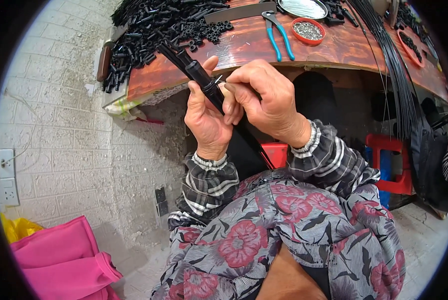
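Observation:
My left hand [209,125] is wrapped round a slim black umbrella frame [198,73], which slants from the table edge down toward my lap. Thin black ribs fan out at its upper end, above a black plastic collar. My right hand [271,97] is closed in a pinch right beside the collar, thumb against forefinger. A tiny silvery pin [218,79] shows at the collar near those fingertips. Whether the pin is in the pinch or set in the collar is hard to see.
Loose black plastic tubes [144,37] heap at the table's back left, beside a wide blade [241,12]. Blue-handled pliers [279,37] lie near a red dish [308,31] of small metal bits. Long black rods [399,75] hang over the right edge. A red stool [389,165] stands below.

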Available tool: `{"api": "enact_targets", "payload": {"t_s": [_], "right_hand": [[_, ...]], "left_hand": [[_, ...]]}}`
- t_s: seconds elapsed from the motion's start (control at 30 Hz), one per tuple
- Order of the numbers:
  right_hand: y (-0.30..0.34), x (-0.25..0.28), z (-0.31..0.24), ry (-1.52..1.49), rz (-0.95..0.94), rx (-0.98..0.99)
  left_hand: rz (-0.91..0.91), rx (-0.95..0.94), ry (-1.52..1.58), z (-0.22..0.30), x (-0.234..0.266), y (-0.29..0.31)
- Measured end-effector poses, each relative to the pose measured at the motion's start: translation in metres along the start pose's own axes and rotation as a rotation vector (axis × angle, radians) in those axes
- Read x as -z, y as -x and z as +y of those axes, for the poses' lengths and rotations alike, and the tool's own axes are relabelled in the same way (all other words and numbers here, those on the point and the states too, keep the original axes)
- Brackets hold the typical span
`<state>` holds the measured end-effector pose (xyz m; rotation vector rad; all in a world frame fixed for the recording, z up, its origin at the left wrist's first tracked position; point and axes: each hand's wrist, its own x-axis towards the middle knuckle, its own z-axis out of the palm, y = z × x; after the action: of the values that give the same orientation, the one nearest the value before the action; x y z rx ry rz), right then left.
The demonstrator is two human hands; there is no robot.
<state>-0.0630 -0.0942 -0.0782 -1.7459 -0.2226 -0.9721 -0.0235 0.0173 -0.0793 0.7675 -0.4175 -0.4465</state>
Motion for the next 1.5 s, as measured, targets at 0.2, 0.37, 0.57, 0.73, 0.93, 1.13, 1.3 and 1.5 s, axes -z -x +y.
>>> {"api": "enact_targets", "payload": {"t_s": [0.2, 0.37, 0.57, 0.73, 0.93, 1.13, 1.3, 1.5], "right_hand": [[-0.006, 0.009, 0.001, 0.02, -0.105, 0.104], [-0.028, 0.03, 0.004, -0.58, -0.612, -0.723], [-0.043, 0.049, 0.044, 0.564, -0.424, -0.358], [-0.054, 0.05, 0.071, 1.16, -0.358, -0.06], [-0.03, 0.052, 0.047, 1.087, -0.343, -0.159], [-0.042, 0.046, 0.07, 1.228, -0.353, 0.002], [-0.036, 0.049, 0.052, 1.108, -0.523, -0.284], [0.004, 0.07, 0.012, 0.348, -0.452, -0.408]], "left_hand": [[-0.064, 0.047, 0.041, 0.0, 0.002, 0.003], [-0.11, 0.071, 0.061, -0.003, 0.006, 0.004], [-0.092, 0.021, 0.011, -0.002, 0.013, 0.006], [-0.066, 0.006, 0.024, -0.004, 0.002, 0.001], [-0.02, -0.002, 0.065, 0.001, 0.019, 0.002], [0.022, 0.031, 0.054, -0.002, 0.012, -0.004], [0.041, 0.053, 0.04, -0.003, 0.015, -0.003], [0.093, 0.112, -0.04, 0.001, 0.012, -0.013]]}}
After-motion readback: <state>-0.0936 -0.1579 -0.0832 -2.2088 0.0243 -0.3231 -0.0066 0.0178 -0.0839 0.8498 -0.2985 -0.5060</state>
